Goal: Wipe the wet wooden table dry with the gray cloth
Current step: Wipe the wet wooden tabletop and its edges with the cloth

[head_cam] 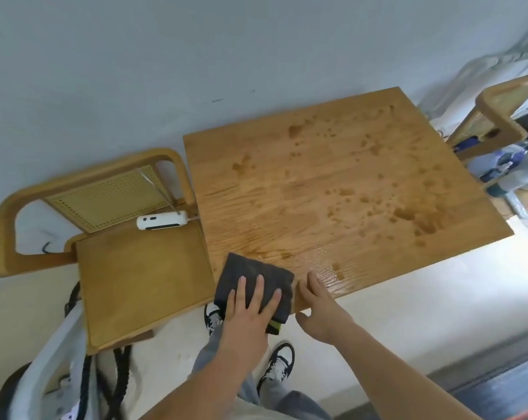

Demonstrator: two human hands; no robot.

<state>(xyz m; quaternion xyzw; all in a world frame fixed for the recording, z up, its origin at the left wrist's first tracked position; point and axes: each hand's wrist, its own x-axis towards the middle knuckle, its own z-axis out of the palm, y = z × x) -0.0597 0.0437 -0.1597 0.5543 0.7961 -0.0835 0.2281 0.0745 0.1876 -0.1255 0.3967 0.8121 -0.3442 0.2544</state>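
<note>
Wiping begins: left hand (250, 310) presses cloth (252, 272) flat-fingered, right hand (320, 310) rests open on table (287, 183); next should sweep toward droplets (408, 213).

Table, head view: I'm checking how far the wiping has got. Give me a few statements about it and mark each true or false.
1. The left hand lies flat on the cloth. True.
2. The cloth sits at the far right corner of the table. False: it sits at the near left corner.
3. Wet spots show on the table. True.
4. The right hand grips the cloth. False: it rests with straight fingers on the table's near edge, beside the cloth.
5. A white device lies on the table. False: it lies on the chair left of the table.
</note>
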